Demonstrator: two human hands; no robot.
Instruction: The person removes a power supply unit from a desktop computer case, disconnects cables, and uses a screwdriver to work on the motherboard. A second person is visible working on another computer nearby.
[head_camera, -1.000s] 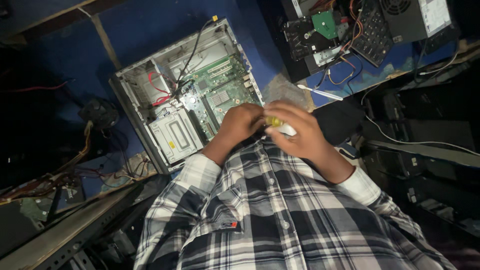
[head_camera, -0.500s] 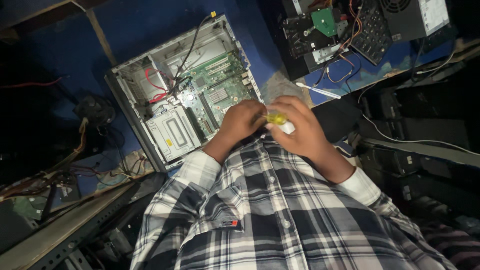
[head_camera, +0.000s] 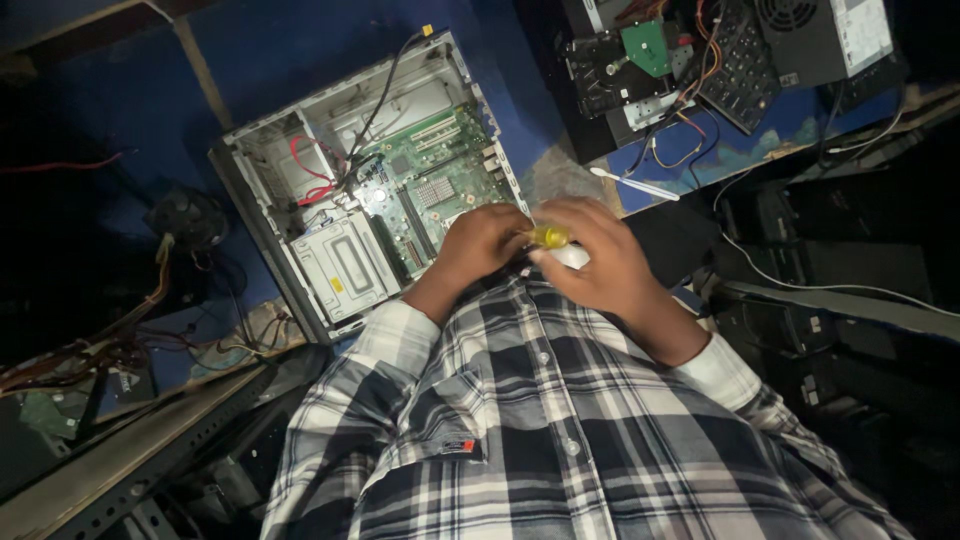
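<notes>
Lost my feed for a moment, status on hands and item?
Left hand and right hand both closed on small yellow translucent handle with white piece. Open grey computer case just beyond. Nothing blocking.

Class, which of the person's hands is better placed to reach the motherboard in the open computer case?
Left, probably: the left hand lies at the edge of the open case beside the motherboard; the right hand sits farther off, holding a yellow object.
</notes>
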